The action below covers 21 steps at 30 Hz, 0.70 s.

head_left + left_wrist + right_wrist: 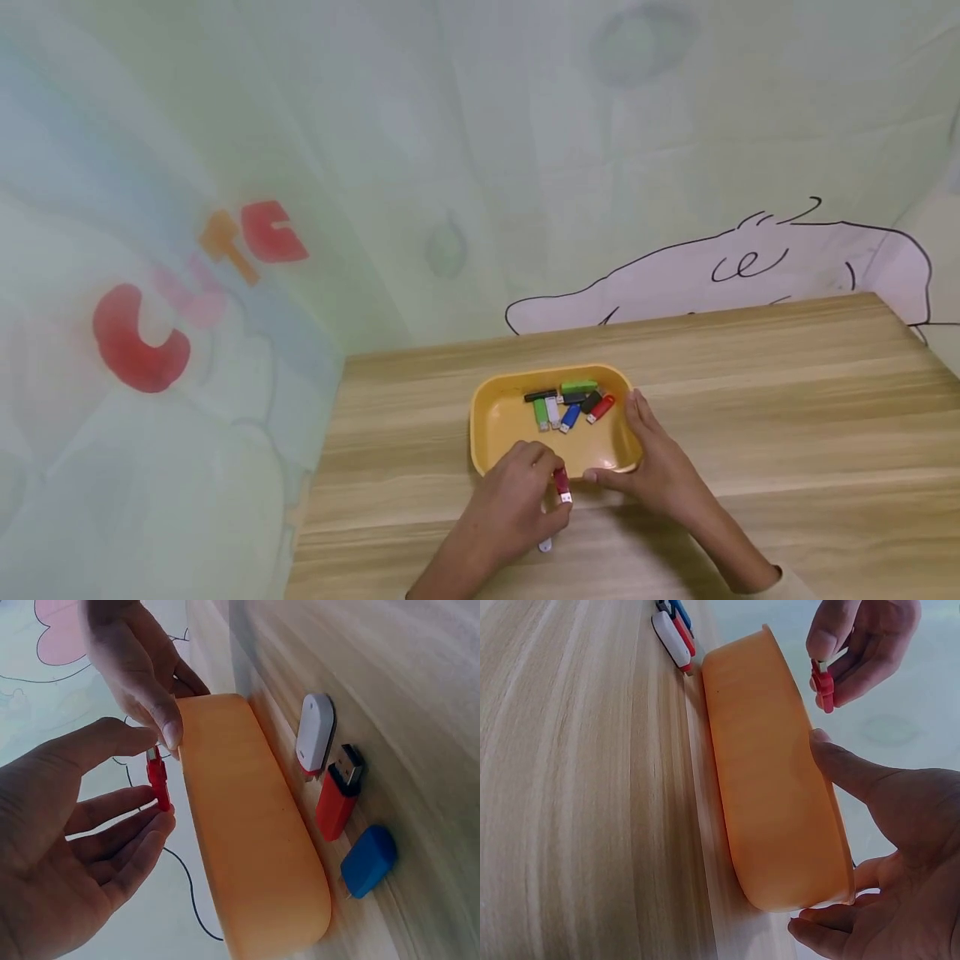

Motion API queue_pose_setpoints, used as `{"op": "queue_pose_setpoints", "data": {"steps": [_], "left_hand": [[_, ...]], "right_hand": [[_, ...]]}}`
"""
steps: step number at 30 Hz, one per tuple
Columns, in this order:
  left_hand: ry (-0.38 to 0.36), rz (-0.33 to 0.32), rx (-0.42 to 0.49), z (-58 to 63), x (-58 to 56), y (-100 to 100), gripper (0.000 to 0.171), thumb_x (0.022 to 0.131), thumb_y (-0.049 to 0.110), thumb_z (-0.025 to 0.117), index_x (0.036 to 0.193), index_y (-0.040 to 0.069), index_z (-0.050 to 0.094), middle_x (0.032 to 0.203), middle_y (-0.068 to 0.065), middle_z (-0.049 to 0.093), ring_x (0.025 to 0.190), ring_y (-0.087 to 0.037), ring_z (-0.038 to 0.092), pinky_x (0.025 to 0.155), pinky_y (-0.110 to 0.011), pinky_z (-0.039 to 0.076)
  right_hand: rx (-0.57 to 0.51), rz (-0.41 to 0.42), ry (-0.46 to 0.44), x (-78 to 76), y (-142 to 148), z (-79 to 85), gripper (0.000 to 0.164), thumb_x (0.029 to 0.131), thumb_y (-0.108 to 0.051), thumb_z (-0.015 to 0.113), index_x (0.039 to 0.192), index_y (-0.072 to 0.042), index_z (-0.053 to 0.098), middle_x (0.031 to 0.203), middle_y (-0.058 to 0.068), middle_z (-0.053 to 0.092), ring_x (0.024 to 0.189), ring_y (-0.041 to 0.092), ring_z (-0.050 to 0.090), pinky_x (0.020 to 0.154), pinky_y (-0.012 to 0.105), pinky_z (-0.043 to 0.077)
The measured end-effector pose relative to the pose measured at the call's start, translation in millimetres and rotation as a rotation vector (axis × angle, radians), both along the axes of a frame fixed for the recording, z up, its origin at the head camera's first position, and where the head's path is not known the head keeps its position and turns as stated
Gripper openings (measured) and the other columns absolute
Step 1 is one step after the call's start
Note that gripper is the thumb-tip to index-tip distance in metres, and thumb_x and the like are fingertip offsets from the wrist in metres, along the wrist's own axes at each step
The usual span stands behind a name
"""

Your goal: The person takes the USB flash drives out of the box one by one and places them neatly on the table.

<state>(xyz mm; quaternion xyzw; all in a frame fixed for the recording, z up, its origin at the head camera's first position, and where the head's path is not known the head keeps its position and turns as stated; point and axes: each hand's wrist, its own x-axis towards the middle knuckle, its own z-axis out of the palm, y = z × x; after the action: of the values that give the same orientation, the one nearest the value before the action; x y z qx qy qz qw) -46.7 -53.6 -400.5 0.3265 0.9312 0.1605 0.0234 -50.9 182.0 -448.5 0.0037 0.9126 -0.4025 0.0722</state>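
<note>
My left hand [513, 504] pinches a red USB flash drive [562, 482] between thumb and fingers, its metal plug bare, just over the front rim of an orange-yellow plastic tray [480, 417]. My right hand [667, 475] grips the tray's right front corner, thumb along the front rim and fingers round the end. Inside the tray lie several flash drives, among them a blue one [571, 417], a red one [601, 409], a white one [552, 412] and a green one [578, 387]. In the left wrist view the held drive [158, 778] is seen edge-on.
In front of the tray, on the wooden table [750, 400], lie a white flash drive [315, 735], a red and black one [339, 799] and a blue one [369, 861]. A printed cloth wall [375, 167] rises behind the table's far edge.
</note>
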Motion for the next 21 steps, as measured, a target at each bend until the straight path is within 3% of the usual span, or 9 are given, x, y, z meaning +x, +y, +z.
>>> {"op": "queue_pose_setpoints", "data": {"steps": [8,15,21], "left_hand": [[0.041,-0.06,0.008,-2.0,7.2,1,0.038,0.084,0.032,0.089,0.113,0.012,0.073,0.11,0.006,0.07,0.101,-0.008,0.061,0.091,-0.019,0.056],[-0.05,-0.07,-0.007,-4.2,10.9,1,0.037,0.088,0.034,0.087,0.114,0.014,0.072,0.111,0.007,0.069,0.101,-0.005,0.058,0.093,-0.019,0.055],[-0.058,-0.075,0.001,-4.9,14.0,0,0.035,0.087,0.033,0.089,0.112,0.014,0.073,0.11,0.008,0.069,0.099,-0.003,0.058,0.092,-0.017,0.055]], "right_hand": [[0.002,0.002,0.029,-0.7,2,-0.3,0.133,0.075,-0.059,0.091,0.168,0.0,0.016,0.176,0.025,0.01,0.157,0.054,0.023,0.122,0.067,0.032],[-0.002,0.001,0.017,0.2,0,0.5,0.133,0.075,-0.059,0.091,0.168,0.0,0.017,0.176,0.026,0.01,0.157,0.054,0.021,0.122,0.067,0.032],[0.006,0.002,0.032,-0.6,0,0.6,0.131,0.075,-0.058,0.091,0.167,0.001,0.019,0.176,0.026,0.011,0.157,0.054,0.023,0.122,0.066,0.032]]}}
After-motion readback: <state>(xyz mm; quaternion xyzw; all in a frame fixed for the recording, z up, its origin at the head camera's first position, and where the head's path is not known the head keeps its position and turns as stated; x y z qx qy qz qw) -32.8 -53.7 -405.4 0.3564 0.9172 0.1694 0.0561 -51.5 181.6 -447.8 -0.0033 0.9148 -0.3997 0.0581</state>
